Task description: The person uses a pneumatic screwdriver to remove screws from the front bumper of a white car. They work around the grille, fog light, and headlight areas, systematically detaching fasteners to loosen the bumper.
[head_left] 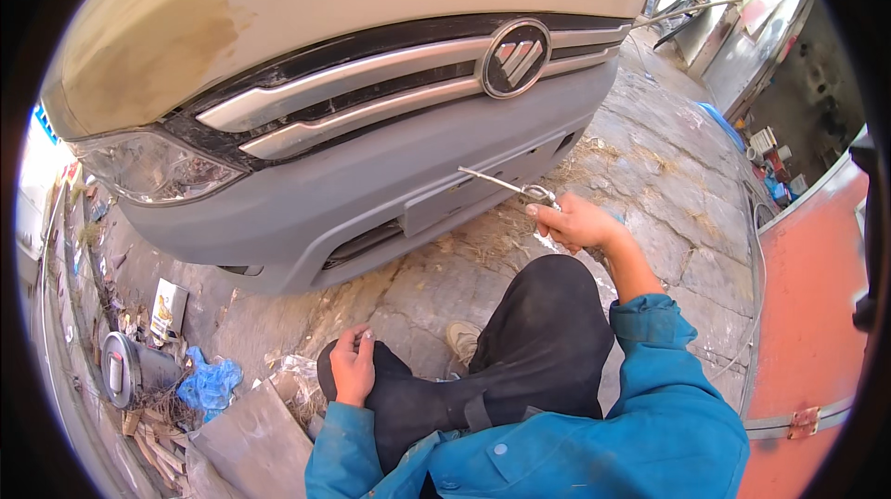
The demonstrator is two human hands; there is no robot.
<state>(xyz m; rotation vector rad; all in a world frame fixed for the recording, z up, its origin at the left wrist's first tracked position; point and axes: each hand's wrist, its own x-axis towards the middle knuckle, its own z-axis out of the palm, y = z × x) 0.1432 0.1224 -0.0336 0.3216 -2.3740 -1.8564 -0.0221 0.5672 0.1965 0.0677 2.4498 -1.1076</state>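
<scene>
fingers of right hand curled round thin-tubed metal tool | its tube points left and forward, tip at grey bumper above its lower edge, contact unclear | left hand farther off, on knee, fingers loosely bent

Bumper bars the right hand ahead; free air rightward

I'm counting one left hand, one right hand, one skinny metal tool, one vehicle, one headlight showing, one round badge, one bucket, one blue bag, one white box, and one shoe lol.
</scene>
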